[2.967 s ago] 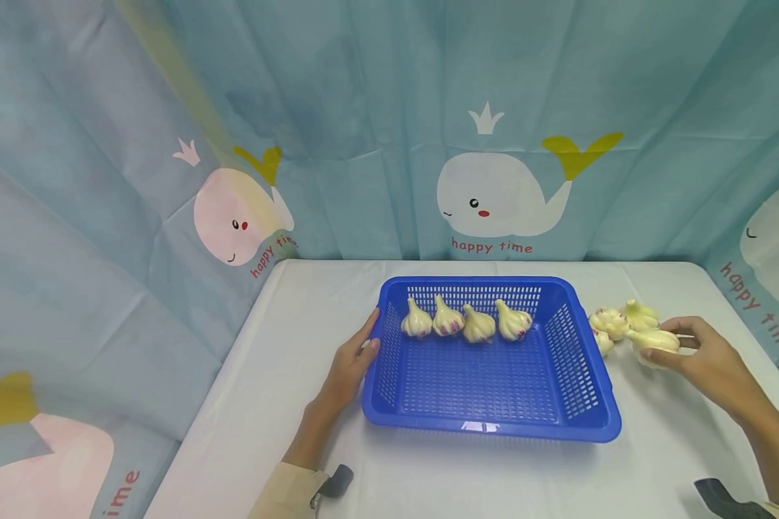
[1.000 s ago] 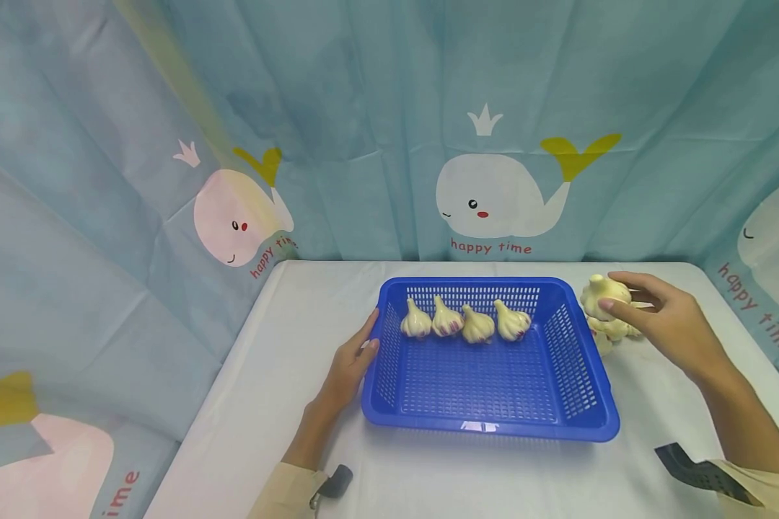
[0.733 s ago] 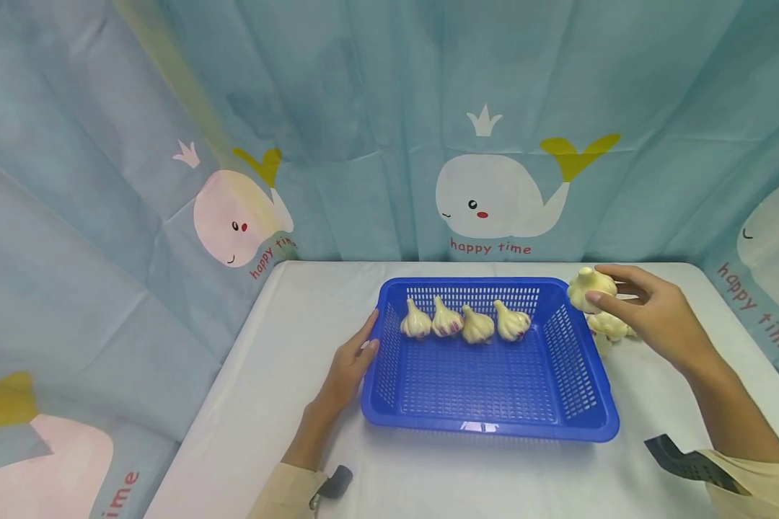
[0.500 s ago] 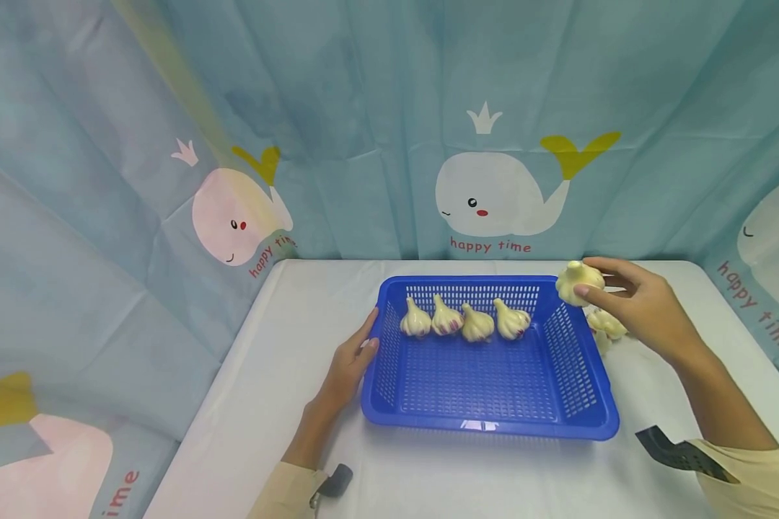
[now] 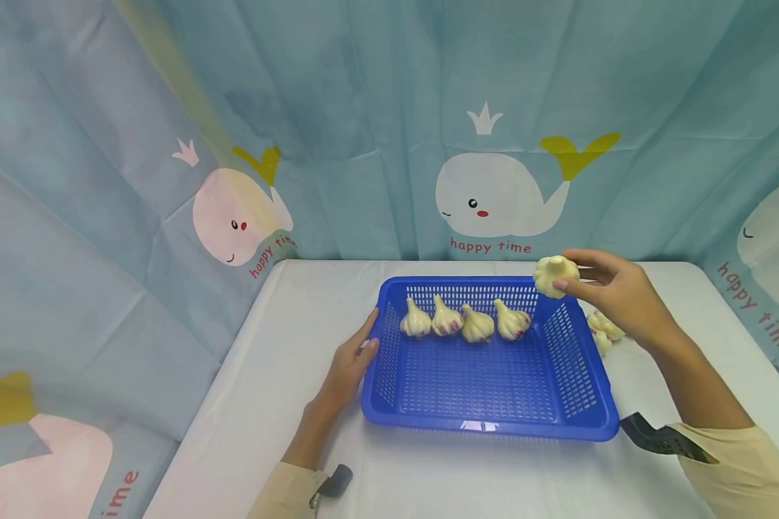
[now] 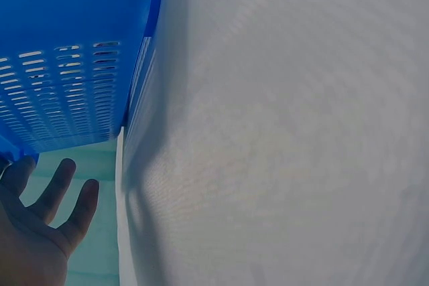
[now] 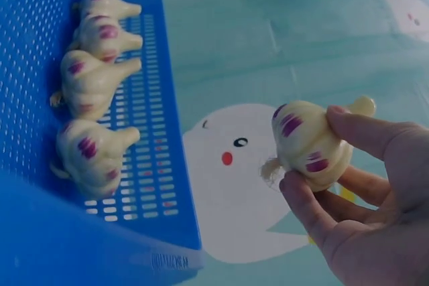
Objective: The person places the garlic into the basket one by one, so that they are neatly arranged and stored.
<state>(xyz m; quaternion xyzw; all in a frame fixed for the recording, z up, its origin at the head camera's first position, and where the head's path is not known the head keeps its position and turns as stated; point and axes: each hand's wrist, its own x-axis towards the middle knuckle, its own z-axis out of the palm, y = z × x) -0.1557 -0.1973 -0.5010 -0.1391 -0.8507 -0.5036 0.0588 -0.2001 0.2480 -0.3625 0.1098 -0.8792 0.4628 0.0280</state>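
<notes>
My right hand [image 5: 617, 292] holds a garlic bulb [image 5: 555, 276] between thumb and fingers, above the far right corner of the blue plastic basket [image 5: 480, 427]. In the right wrist view, this bulb [image 7: 308, 145] shows purple patches and a small root tuft. Several more garlic bulbs [image 5: 479, 324] lie in a row along the basket's far wall, stems pointing away. At the basket's left side, my left hand [image 5: 350, 366] touches the rim. In the left wrist view, fingers [image 6: 82, 209] of that hand are spread and fairly straight, one of them against the basket edge.
A few loose garlic bulbs [image 5: 604, 331] lie on the white tablecloth [image 5: 285, 324] just right of the basket, partly hidden by it and my right arm. A blue curtain [image 5: 376, 130] with whale prints stands behind and at both sides of the table.
From beside the basket on the right, my right hand has picked up a garlic bulb and carried it up and left, over the far right corner. Left hand and basket stay put.
</notes>
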